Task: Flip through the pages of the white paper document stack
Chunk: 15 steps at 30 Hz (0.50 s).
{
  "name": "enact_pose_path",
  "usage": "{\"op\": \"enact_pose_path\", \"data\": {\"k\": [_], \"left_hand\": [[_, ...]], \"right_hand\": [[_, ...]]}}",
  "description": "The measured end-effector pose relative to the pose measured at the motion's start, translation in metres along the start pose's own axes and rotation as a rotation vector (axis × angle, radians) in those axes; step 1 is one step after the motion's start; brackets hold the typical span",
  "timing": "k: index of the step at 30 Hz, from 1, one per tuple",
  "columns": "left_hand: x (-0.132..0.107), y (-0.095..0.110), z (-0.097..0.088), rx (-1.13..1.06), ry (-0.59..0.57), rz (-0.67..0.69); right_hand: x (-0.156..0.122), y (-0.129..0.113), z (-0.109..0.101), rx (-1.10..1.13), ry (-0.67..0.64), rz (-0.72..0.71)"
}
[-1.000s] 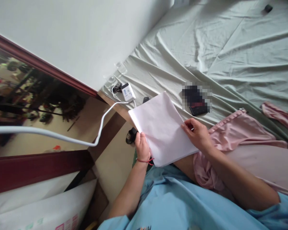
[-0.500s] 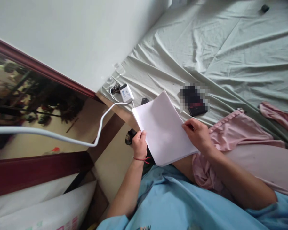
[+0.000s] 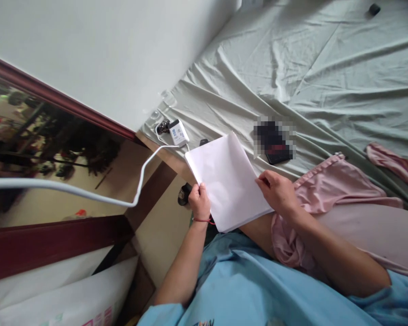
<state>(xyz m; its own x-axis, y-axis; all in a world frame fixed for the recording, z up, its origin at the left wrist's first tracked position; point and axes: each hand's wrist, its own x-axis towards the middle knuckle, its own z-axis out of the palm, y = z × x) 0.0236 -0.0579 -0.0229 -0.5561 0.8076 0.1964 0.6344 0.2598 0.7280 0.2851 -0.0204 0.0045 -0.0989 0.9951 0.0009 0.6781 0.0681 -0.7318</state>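
Two hands, the left (image 3: 200, 202) and the right (image 3: 277, 192), at centre frame. One paper stack (image 3: 227, 180) between them. One white charger (image 3: 178, 131) with one cable (image 3: 88, 192) at left of centre. One dark phone (image 3: 275, 145) right of centre. One small black object (image 3: 374, 8) at upper right. One bed (image 3: 326, 68).

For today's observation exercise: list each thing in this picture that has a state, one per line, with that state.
Paper stack: blank, held at both side edges.
Left hand: closed on the stack's left edge.
Right hand: fingers gripping its right edge.
Bedsheet: wrinkled.
White cable: runs to a white adapter.
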Motion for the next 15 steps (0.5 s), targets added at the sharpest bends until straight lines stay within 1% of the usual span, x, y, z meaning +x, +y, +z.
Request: {"op": "enact_pose_path", "data": {"k": [3, 7, 9, 12, 15], "left_hand": [[0.001, -0.005, 0.001, -0.042, -0.019, -0.034], [0.000, -0.015, 0.004, -0.200, -0.062, -0.118], [-0.001, -0.019, 0.006, -0.250, -0.072, -0.139], [-0.001, -0.021, 0.007, -0.242, -0.067, -0.134], [0.000, -0.022, 0.007, -0.228, -0.065, -0.130]], "right_hand": [[-0.002, -0.001, 0.001, -0.017, 0.027, -0.036], [-0.004, -0.001, 0.001, -0.051, 0.079, -0.045], [-0.005, -0.001, 0.001, -0.062, 0.097, -0.068], [-0.003, 0.000, 0.001, -0.042, 0.142, -0.153], [-0.002, -0.002, 0.000, 0.051, 0.183, -0.255]]}}
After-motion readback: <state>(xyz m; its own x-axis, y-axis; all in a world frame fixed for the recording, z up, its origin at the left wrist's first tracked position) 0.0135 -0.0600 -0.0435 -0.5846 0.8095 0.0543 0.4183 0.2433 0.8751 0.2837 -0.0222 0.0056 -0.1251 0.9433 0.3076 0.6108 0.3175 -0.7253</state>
